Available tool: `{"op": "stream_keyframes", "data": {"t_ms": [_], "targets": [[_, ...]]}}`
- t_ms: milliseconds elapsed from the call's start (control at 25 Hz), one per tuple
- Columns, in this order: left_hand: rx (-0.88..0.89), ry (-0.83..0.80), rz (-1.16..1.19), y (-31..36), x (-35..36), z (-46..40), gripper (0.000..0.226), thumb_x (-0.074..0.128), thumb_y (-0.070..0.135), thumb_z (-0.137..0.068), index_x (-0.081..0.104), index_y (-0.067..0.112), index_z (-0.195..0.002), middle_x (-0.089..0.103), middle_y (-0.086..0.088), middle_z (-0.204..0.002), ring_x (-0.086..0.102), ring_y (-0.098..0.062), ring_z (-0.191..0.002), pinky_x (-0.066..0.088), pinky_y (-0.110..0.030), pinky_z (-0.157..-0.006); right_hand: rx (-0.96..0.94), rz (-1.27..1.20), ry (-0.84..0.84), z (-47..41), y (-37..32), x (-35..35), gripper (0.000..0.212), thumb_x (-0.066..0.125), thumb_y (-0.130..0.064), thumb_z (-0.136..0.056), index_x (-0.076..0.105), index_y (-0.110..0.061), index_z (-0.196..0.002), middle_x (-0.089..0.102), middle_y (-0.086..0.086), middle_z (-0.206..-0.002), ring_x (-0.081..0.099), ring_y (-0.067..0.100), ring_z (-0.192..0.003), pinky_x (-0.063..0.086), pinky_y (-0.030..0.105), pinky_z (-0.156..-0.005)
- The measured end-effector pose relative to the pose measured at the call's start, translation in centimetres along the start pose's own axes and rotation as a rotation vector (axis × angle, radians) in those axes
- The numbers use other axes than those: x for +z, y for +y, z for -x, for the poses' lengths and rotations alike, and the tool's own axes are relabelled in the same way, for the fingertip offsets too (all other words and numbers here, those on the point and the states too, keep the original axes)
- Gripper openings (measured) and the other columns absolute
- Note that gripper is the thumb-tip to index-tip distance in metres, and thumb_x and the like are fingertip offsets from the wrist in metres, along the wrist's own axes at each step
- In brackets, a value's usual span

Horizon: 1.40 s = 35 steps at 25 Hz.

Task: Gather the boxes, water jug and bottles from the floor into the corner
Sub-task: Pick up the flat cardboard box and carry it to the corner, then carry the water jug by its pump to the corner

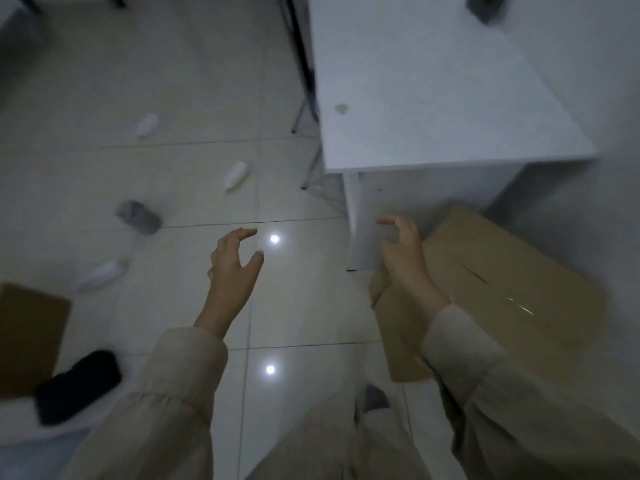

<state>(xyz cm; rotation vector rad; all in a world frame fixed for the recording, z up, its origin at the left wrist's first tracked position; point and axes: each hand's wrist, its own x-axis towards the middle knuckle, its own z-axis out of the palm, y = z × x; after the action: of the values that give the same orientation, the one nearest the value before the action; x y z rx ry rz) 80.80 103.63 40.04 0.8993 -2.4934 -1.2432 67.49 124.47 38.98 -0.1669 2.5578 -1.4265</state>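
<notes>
A large cardboard box [491,282] lies on the floor at the right, beside the white table. My right hand [403,252] hovers over its left edge, fingers loosely spread, holding nothing. Over bare tiles in the middle, my left hand [233,268] is held out with fingers relaxed and empty. Three white bottles lie on the floor at the left: one far [148,125], one in the middle [236,174], one near [100,273]. A grey bottle [138,216] lies among them. A second cardboard box [27,337] sits at the left edge.
A white table [450,105] fills the upper right, its leg [360,230] standing just left of the large box. A black object [78,386] lies near the left box. Thin metal stand legs [304,119] run beside the table. The view is motion-blurred.
</notes>
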Motion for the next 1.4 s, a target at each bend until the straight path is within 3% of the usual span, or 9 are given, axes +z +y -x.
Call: {"op": "stream_keyframes", "data": {"t_ms": [160,360,560,680,800,960,1080,1280,1400], "targets": [[-0.128,0.205,0.039,-8.5,-13.7,6.4,0.032,0.052,0.012,-0.091,0.054,0.017,-0.122,0.051,-0.004,-0.134,0.042,-0.022,-0.128,0.030,-0.033,-0.107,-0.182,-0.023,-0.194,5.3,-8.6,10.0,0.031,0.050,0.000,-0.084,0.060,-0.008,-0.112,0.047,0.014,-0.127,0.045,0.020,-0.117,0.026,0.010,-0.078],[-0.275,0.540,0.057,-16.7,-27.6,15.7,0.031,0.052,0.007,-0.089,0.056,0.008,-0.120,0.057,-0.015,-0.125,0.053,-0.029,-0.114,0.040,-0.033,-0.095,-0.391,-0.047,-0.491,13.4,-18.6,22.0,0.031,0.050,0.001,-0.083,0.062,-0.010,-0.109,0.048,0.009,-0.123,0.046,0.017,-0.115,0.029,0.016,-0.094],[-0.377,0.817,0.101,-21.3,-34.3,23.2,0.030,0.049,0.004,-0.090,0.056,0.008,-0.119,0.056,-0.001,-0.119,0.045,-0.010,-0.107,0.037,-0.028,-0.091,-0.549,-0.012,-0.726,20.6,-24.8,31.7,0.031,0.049,-0.001,-0.085,0.061,-0.010,-0.111,0.048,0.007,-0.121,0.045,0.013,-0.106,0.030,0.015,-0.087],[-0.457,0.928,0.105,-24.2,-36.8,26.3,0.030,0.049,0.004,-0.090,0.057,0.012,-0.117,0.055,0.004,-0.119,0.044,-0.009,-0.110,0.031,-0.024,-0.093,-0.622,-0.006,-0.856,24.1,-27.2,37.4,0.029,0.048,-0.002,-0.083,0.061,-0.017,-0.103,0.052,0.009,-0.121,0.050,0.012,-0.094,0.036,0.013,-0.070],[-0.527,1.031,0.090,-26.4,-39.0,27.9,0.028,0.050,0.004,-0.089,0.057,0.018,-0.112,0.054,0.006,-0.117,0.045,-0.008,-0.109,0.031,-0.024,-0.094,-0.663,0.021,-0.978,26.9,-29.2,42.5,0.028,0.047,-0.002,-0.086,0.060,-0.013,-0.108,0.047,0.010,-0.130,0.041,0.009,-0.102,0.032,0.014,-0.081],[-0.654,1.134,0.066,-29.6,-41.3,27.8,0.029,0.049,0.006,-0.089,0.058,0.017,-0.115,0.055,0.004,-0.120,0.044,-0.008,-0.110,0.033,-0.026,-0.097,-0.700,0.077,-1.160,29.6,-31.1,49.9,0.030,0.046,-0.002,-0.088,0.059,-0.010,-0.113,0.044,0.009,-0.130,0.039,0.008,-0.104,0.030,0.014,-0.085],[-0.773,1.169,0.049,-32.5,-42.5,26.7,0.030,0.049,0.008,-0.090,0.057,0.018,-0.117,0.056,-0.001,-0.125,0.046,-0.016,-0.119,0.035,-0.038,-0.106,-0.744,0.155,-1.301,31.3,-32.1,55.8,0.030,0.047,-0.002,-0.086,0.060,-0.011,-0.112,0.049,0.009,-0.128,0.044,0.011,-0.107,0.032,0.019,-0.087],[-0.904,1.134,0.030,-37.4,-43.3,24.6,0.029,0.050,0.010,-0.089,0.057,0.020,-0.115,0.058,-0.004,-0.124,0.050,-0.024,-0.118,0.038,-0.045,-0.104,-0.824,0.318,-1.554,32.9,-31.9,63.2,0.029,0.049,-0.003,-0.084,0.059,-0.014,-0.109,0.055,0.007,-0.122,0.055,0.023,-0.104,0.037,0.021,-0.086],[-0.979,1.070,0.051,-39.9,-42.4,23.8,0.028,0.052,0.011,-0.089,0.057,0.018,-0.115,0.059,-0.005,-0.121,0.052,-0.025,-0.116,0.039,-0.046,-0.102,-0.774,0.429,-1.641,33.9,-30.5,66.1,0.031,0.051,-0.002,-0.085,0.057,-0.009,-0.115,0.054,0.004,-0.120,0.052,0.019,-0.104,0.036,0.019,-0.088]]}}
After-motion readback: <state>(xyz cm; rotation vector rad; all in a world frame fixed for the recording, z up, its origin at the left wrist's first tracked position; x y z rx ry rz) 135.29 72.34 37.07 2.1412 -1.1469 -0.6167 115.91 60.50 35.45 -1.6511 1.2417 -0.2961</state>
